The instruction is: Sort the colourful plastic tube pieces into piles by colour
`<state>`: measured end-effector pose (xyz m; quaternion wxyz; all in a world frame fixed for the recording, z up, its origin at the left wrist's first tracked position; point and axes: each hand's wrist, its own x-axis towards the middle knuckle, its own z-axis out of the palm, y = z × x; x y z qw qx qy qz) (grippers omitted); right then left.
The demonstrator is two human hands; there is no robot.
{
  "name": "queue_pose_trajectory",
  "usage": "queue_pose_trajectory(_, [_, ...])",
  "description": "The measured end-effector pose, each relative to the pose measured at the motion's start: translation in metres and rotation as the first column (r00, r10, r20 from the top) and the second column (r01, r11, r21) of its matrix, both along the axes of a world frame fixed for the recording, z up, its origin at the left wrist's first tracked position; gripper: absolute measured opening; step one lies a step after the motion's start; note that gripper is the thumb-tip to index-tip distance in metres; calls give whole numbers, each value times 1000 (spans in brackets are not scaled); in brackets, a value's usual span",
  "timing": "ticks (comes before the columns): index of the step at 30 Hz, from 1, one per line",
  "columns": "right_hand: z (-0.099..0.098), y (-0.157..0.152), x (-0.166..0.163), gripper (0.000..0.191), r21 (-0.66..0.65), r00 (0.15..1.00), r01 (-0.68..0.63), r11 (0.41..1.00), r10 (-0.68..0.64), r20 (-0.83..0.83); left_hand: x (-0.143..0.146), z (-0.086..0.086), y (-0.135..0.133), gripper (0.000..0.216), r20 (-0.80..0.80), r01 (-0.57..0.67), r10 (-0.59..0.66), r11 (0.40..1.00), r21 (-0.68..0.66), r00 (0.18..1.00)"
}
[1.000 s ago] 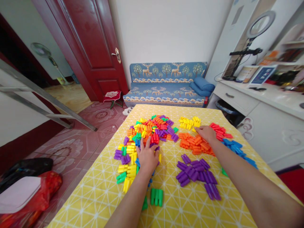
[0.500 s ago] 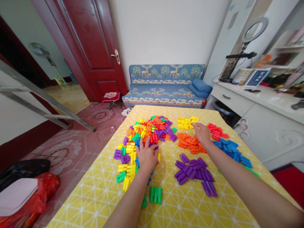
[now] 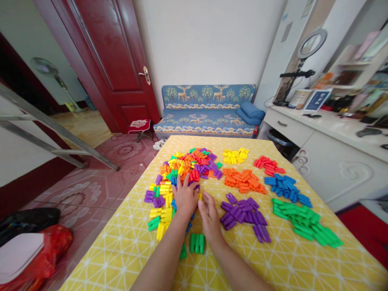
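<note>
My left hand (image 3: 184, 199) lies palm down with spread fingers on the near part of a mixed pile of plastic building pieces (image 3: 182, 163), hiding some of them. Close beside it, my right hand (image 3: 209, 216) has its thumb and fingertips closed on a small yellow building piece (image 3: 200, 196), partly covered. To the right are sorted groups: purple pieces (image 3: 241, 212), orange pieces (image 3: 242, 180), yellow pieces (image 3: 235, 156), red pieces (image 3: 269, 165), blue pieces (image 3: 285, 187) and green pieces (image 3: 306, 220). A green piece (image 3: 197, 243) sits nearer me, between my forearms.
A yellow patterned cloth (image 3: 115, 250) covers the table. Beyond it stands a blue sofa (image 3: 206, 113). A white cabinet (image 3: 327, 149) is on the right, a metal ladder (image 3: 72, 135) on the left. Bags (image 3: 57, 246) lie on the floor at left.
My right hand has moved from the yellow group back toward me and left, to the yellow piece beside my left hand. My left hand has stayed on the pile.
</note>
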<state>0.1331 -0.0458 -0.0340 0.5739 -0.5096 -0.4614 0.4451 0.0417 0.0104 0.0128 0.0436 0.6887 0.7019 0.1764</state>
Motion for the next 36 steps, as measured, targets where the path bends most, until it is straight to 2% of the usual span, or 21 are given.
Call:
queue_pose_trajectory(8, [-8, 8, 2, 46, 83, 998, 16, 996, -21, 52, -1, -2, 0, 37, 7, 14, -14, 1000, 23, 1000])
queue_pose_trajectory(18, [-9, 10, 1, 40, 101, 998, 0, 995, -6, 60, -3, -7, 2, 30, 5, 28, -28, 999, 41, 1000])
queue_pose_trajectory(26, [-15, 16, 0, 31, 217, 987, 9, 976, -43, 153, -7, -10, 5, 28, 19, 53, -54, 998, 38, 998])
queue_pose_trajectory(36, [-14, 18, 1, 26, 226, 988, 0, 974, -34, 149, -11, -13, 4, 26, 64, 75, -82, 992, 101, 995])
